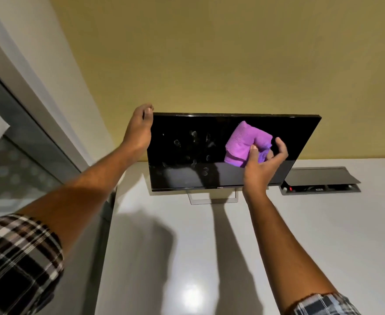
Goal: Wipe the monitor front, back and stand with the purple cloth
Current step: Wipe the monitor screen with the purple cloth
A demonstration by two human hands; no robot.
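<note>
While yellow wall [209, 53] backs monitor [187, 151], white desk [187, 246]

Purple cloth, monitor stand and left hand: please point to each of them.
purple cloth [244, 144], head view, middle of the folded cloth.
monitor stand [212, 200], head view, front bar of the base.
left hand [139, 130], head view, back of the hand.

Bare forearms, rolled plaid sleeves [16, 258], black, white, brown

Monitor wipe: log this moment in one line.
phase: front wipe | left hand: grips monitor top corner | right hand: holds purple cloth on screen | smudges left of cloth
</note>
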